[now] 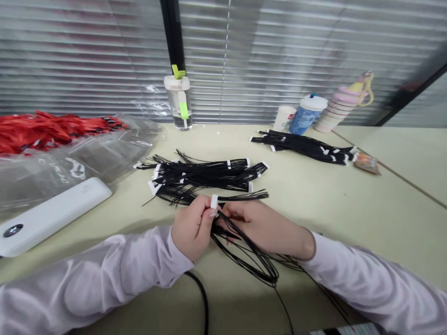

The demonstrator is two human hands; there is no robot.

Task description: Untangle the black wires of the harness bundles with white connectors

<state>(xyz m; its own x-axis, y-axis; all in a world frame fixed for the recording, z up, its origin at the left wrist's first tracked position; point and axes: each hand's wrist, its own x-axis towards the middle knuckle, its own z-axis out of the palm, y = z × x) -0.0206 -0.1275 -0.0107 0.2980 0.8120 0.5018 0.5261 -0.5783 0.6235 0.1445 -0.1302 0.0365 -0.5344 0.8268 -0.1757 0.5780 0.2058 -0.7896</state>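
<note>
Between thumb and fingers, my left hand [193, 227] pinches a white connector [214, 201] with thin black wires [256, 253] running out of it. Those wires loop down and to the right in front of my right hand. Close beside it, my right hand [263, 228] has its fingers curled in around the same wires; its fingertips are partly hidden. Just beyond both hands lies a heap of black wire harnesses [206, 174] with white connectors at their ends. More loose wires trail under my right forearm toward the front edge.
Another harness bundle [307, 146] lies at the back right, near a small orange packet [366, 164]. Cups and bottles [307, 114] line the back, with a clear bottle [179, 102] further left. Left are red wires [52, 132] on clear plastic bags [104, 149] and a white oblong device [56, 216].
</note>
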